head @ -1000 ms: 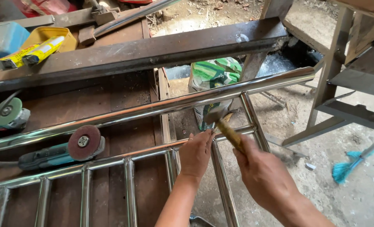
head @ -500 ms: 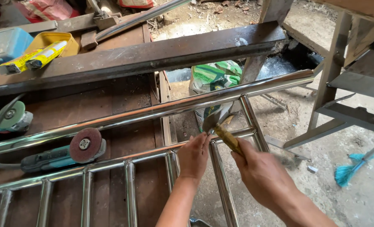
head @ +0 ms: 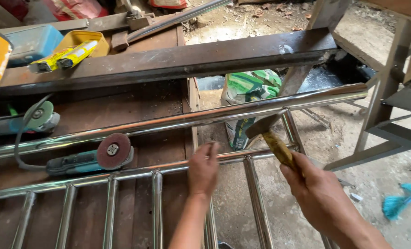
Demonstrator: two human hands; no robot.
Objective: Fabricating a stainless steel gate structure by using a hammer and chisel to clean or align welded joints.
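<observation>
A shiny steel railing frame (head: 168, 122) lies across a rusty workbench (head: 90, 115), with a thick top tube, a thinner lower rail and several upright bars. My left hand (head: 203, 168) rests on the lower rail (head: 131, 173) near the bench's edge, fingers curled over it. My right hand (head: 314, 186) grips the yellowish handle of a small hammer (head: 267, 133). The hammer's dark head sits just under the top tube, beside an upright bar (head: 292, 131).
A teal angle grinder (head: 94, 157) with a reddish disc lies on the bench between the rails; a second grinder (head: 34, 120) sits at the left. A dark steel beam (head: 177, 60), yellow tubes (head: 64, 56) and a green-and-white sack (head: 249, 92) lie beyond. Dirt floor at the right.
The hammer head has risen from near the lower rail up to the top tube. My left hand has stayed on the lower rail.
</observation>
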